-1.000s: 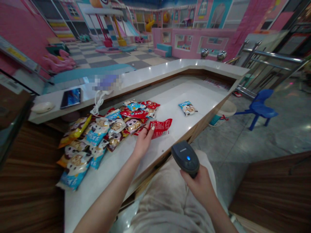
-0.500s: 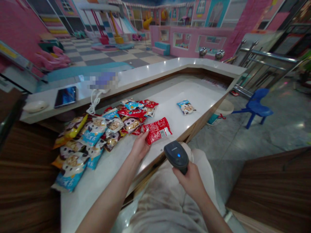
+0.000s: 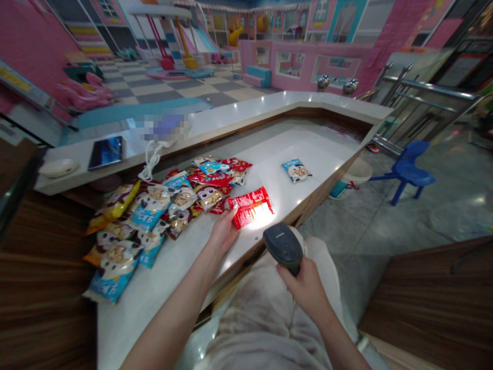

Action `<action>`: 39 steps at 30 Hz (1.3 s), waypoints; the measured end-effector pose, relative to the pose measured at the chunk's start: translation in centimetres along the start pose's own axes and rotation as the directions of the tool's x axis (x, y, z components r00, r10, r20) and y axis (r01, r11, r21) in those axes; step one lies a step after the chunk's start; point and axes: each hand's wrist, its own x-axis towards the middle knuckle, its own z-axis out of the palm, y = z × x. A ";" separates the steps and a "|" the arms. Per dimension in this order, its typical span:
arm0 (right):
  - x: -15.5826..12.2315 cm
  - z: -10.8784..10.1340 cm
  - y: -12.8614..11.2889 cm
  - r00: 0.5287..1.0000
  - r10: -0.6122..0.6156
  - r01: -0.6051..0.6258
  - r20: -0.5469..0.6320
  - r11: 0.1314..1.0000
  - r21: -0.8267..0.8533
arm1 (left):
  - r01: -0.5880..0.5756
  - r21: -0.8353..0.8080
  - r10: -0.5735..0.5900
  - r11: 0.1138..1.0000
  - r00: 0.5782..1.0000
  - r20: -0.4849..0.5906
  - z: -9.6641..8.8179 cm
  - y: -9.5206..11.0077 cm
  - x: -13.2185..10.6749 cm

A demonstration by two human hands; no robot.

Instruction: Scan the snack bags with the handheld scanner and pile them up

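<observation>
My left hand (image 3: 225,229) grips the left edge of a red snack bag (image 3: 250,204), its printed back facing up just above or on the white counter. In my right hand (image 3: 304,282) is a dark barcode scanner (image 3: 283,245), its head aimed at the bag. Bright white light falls on the bag's lower right part and washes out the print there. Left of the bag lies a heap of snack bags (image 3: 152,208) in blue, red, brown and yellow. A single blue and white snack bag (image 3: 296,170) lies apart, farther right on the counter.
A raised white ledge (image 3: 239,110) runs along the back, carrying a dark tablet-like device (image 3: 106,152), a pale rounded object (image 3: 58,168) and a white cable (image 3: 151,160). Right of the counter stand a white bucket (image 3: 354,177) and a blue chair (image 3: 410,167). A wooden panel (image 3: 431,298) is at lower right.
The scanner's light has come on over the red bag, and the blue indicator on its top has gone dark. Both hands keep nearly the same place.
</observation>
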 end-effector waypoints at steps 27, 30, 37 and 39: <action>0.8 -2.8 1.3 0.989 0.065 -0.069 -0.132 0.997 -0.024 | -0.749 0.663 0.412 0.016 0.609 0.678 14.9 -6.1 14.7; 1.2 -2.9 2.1 0.986 0.084 -0.090 -0.143 0.995 -0.033 | -0.758 0.619 0.219 -0.206 0.581 0.784 15.7 -7.8 16.2; 2.8 -3.1 3.2 0.989 0.033 -0.045 -0.143 0.996 -0.076 | -0.762 0.586 0.103 -0.275 0.582 0.806 16.4 -6.1 16.2; 3.2 -3.0 3.0 0.990 0.020 -0.032 -0.137 0.996 -0.084 | -0.737 0.613 0.154 -0.285 0.596 0.788 15.8 -4.2 15.8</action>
